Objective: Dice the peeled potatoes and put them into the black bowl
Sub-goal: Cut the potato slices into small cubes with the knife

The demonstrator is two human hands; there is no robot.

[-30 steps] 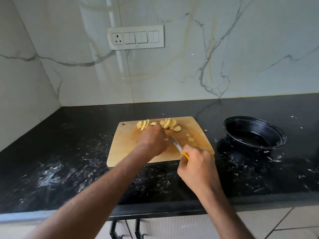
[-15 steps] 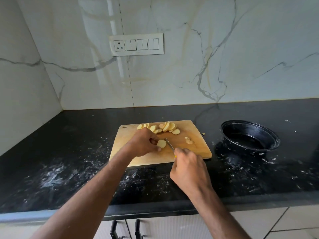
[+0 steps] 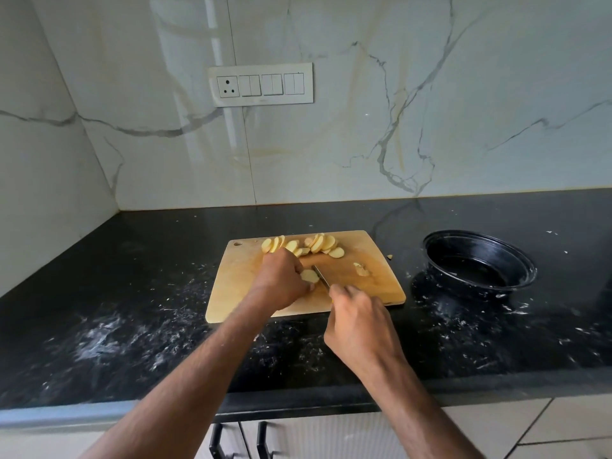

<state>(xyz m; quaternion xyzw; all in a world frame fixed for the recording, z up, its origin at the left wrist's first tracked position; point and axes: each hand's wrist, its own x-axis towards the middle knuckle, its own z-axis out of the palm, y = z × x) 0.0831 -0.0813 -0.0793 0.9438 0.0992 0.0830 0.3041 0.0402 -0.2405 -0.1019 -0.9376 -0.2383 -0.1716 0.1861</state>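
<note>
My left hand (image 3: 281, 281) has drawn back from the far row of slices toward the middle of the cutting board (image 3: 241, 293) over the past second, and now pins a piece of peeled potato (image 3: 309, 275) under curled fingers, while my right hand (image 3: 357, 323) stays wrapped around the handle of the knife (image 3: 320, 274), its blade angled against the potato's right side. Cut potato slices (image 3: 318, 245) lie fanned along the board's far edge, with a small scrap (image 3: 361, 270) toward its right side. The black bowl (image 3: 478, 260) sits on the counter (image 3: 132, 293) just right of the board and appears to hold no potato. To do this cut well, I judge, the holding fingertips should stay tucked behind the knuckles, the blade should come straight down, and the slices will need cross-cutting into dice before anything goes to the bowl.
</note>
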